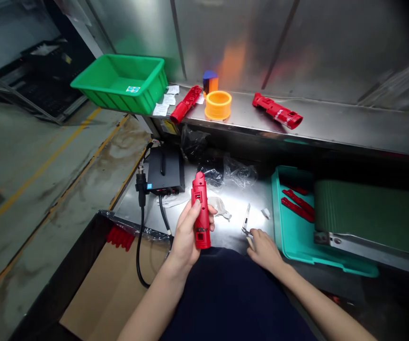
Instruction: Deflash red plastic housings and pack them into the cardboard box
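My left hand (187, 237) is wrapped round a red plastic housing (200, 208) and holds it upright above the steel worktop (233, 208). My right hand (264, 248) rests at the worktop's near edge, fingers closed on the handle of a small metal cutter (246, 222) whose tip lies on the steel. A white rag (220, 207) lies just behind the red housing.
A teal tray (289, 246) with red strips sits right of my hands, beside a green conveyor belt (368, 213). A black power box (165, 173) with cable stands at left. The upper shelf carries a green bin (122, 85), an orange ring (218, 104) and two red housings. A cardboard box (112, 284) stands below left.
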Motion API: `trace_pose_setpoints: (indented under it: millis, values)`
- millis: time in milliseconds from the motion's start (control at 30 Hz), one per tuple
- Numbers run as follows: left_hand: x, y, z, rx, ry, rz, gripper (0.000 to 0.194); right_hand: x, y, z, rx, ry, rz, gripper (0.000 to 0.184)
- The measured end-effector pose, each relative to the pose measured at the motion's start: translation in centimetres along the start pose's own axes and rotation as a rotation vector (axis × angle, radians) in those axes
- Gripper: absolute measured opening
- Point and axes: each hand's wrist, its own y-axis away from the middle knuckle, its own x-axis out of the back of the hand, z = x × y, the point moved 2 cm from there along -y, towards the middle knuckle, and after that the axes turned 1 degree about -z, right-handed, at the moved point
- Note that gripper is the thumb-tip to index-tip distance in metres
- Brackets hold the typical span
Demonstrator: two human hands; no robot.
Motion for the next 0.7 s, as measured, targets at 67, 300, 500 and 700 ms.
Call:
trace_pose_setpoints:
  millis: [67, 300, 500, 700]
  values:
    - [0.1, -0.2, -0.1, -0.01, -0.029, -0.001, 0.028, -3.0, 0.0, 0.9, -0.081, 0.007, -0.002, 0.03]
    - [1.0, -1.5, 0.2, -0.08, -0.174, 0.044, 0.053, -7.4, -0.1, 2.5, -0.208, -0.052, 0.108, 0.041]
    - [3.1, -3.3, -0.4, 0.097, -0.084, 0.024, 0.046, -6.8, 0.1, 3.0, -0.233, -0.199, 0.234, 0.035]
    - [3.8, -3.8, -1.1, 0.254, -0.074, -0.03, 0.031, -6.9, 0.1, 1.7, -0.367, -0.425, 0.214, 0.025]
